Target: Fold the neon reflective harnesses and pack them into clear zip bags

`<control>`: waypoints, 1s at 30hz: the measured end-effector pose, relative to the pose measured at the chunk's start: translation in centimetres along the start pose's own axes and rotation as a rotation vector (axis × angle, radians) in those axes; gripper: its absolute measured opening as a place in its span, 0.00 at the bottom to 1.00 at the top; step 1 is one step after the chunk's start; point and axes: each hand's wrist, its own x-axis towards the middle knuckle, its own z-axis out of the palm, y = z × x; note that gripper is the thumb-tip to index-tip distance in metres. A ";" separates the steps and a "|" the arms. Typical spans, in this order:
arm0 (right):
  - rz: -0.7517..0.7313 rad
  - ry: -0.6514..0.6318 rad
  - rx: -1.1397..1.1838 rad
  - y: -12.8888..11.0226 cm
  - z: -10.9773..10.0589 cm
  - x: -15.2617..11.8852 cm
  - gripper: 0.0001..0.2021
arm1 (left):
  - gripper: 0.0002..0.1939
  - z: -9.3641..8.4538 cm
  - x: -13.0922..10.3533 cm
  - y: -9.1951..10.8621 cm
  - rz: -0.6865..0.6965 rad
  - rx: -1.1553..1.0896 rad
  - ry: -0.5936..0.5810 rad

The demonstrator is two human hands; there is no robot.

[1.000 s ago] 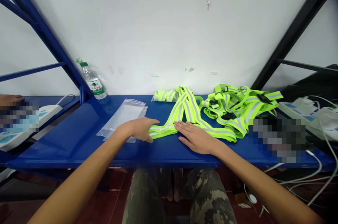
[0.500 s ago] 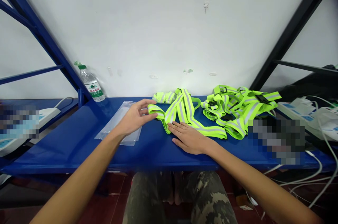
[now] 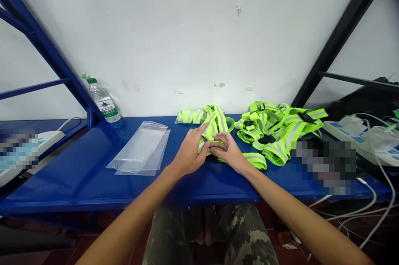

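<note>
The left hand (image 3: 191, 152) and right hand (image 3: 230, 152) are grasping the reflective strap (image 3: 212, 127) between them. Clear bags (image 3: 141, 146) are lying left of the grip, tangled straps (image 3: 293, 131) right.

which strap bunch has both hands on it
The middle straps, touched by left hand and right hand; neither touches the small bundle or larger pile.

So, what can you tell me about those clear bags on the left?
The clear bags look like thin, see-through plastic: at least two long rectangles, overlapping and slightly fanned. A faint reddish line runs near the far edge. They lie flat and slanted on the blue table, the only thing visibly touching them.
</note>
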 end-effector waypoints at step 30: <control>-0.410 0.216 -0.575 -1.7 0.5 -0.9 0.21 | 0.18 -1.6 0.7 -2.2 -0.099 -0.271 -0.337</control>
